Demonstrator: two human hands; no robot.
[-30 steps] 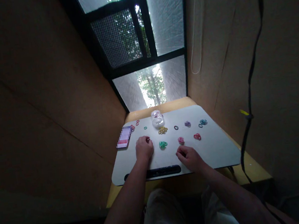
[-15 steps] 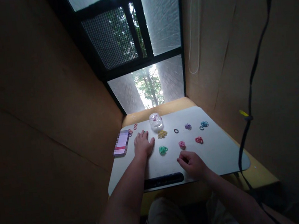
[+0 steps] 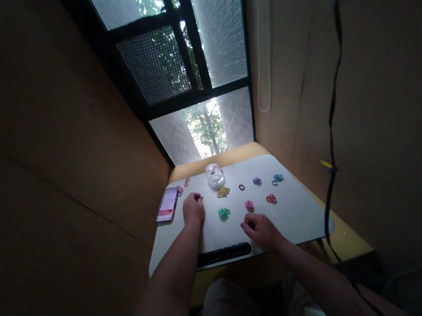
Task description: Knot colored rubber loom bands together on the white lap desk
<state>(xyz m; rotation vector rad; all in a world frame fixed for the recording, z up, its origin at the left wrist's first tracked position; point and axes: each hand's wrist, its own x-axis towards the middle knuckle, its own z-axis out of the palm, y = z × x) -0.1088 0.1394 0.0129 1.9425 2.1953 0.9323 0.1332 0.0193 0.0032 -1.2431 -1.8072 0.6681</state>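
My left hand (image 3: 193, 209) rests on the white board (image 3: 302, 213) with its fingertips pinched on a small dark green ring (image 3: 200, 196). My right hand (image 3: 260, 229) lies curled on the board near the front, just below a pink pile of rings (image 3: 249, 205); nothing shows in it. Small piles of coloured rings are spread over the board: green (image 3: 224, 212), yellow (image 3: 223, 192), red (image 3: 271, 199), purple (image 3: 257, 181) and blue (image 3: 278, 177). A single dark ring (image 3: 241, 187) lies between the yellow and purple piles. A clear round container (image 3: 215, 175) stands at the back.
A phone (image 3: 166, 205) lies at the board's left edge, with red rings (image 3: 186, 182) behind it. The board has a black slot (image 3: 224, 253) at the front and sits on a yellow table (image 3: 347, 246). Brown walls close both sides; a black cable (image 3: 330, 128) hangs at right. A window is ahead.
My left hand reached forward with spread fingers to the small green ring, closed on it and drew back a little. My right hand stayed curled near the front.
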